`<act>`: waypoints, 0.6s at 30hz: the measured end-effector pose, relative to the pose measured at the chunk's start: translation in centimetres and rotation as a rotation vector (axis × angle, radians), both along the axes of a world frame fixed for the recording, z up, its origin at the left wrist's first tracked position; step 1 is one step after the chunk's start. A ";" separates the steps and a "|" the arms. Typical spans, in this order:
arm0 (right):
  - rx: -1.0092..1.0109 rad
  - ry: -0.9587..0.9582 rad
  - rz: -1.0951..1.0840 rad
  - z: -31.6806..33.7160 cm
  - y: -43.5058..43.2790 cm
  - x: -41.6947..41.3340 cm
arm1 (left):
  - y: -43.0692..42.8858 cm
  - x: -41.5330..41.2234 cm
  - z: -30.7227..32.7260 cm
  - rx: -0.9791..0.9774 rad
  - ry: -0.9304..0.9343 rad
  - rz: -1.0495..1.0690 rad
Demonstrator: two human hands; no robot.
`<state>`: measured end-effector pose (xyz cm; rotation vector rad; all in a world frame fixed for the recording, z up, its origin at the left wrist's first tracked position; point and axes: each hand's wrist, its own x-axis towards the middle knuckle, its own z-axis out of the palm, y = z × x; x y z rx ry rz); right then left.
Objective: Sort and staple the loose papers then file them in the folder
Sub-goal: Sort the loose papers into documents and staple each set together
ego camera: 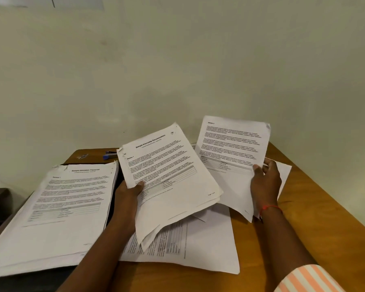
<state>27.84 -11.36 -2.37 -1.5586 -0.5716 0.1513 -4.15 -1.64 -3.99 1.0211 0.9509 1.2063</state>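
My left hand (128,192) grips the internship bundle (171,173) by its near edge, raised, I judge, to compare it with the single page (230,148) pinched in my right hand (266,183). The transcript stack (67,207) lies on what may be the dark folder (30,280); the stapler (109,155) sits behind

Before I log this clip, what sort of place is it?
Probably an office or study desk: a wooden table against a plain wall, a blue stapler, a thick stack of printed documents, an internship sheaf in the left hand and a loose page in the right hand.
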 end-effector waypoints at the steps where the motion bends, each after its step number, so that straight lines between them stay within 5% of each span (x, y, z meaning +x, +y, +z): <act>1: 0.000 0.000 0.000 0.0 0.0 -0.1 | 0.1 0.0 -0.1 0.001 0.006 0.000; 9: -0.008 -0.003 0.236 -0.4 1.0 -2.3 | -0.8 0.5 0.6 0.033 -0.083 -0.112; 18: 0.003 0.139 0.569 -0.2 1.4 -7.4 | -0.8 0.8 0.2 0.041 0.093 -0.090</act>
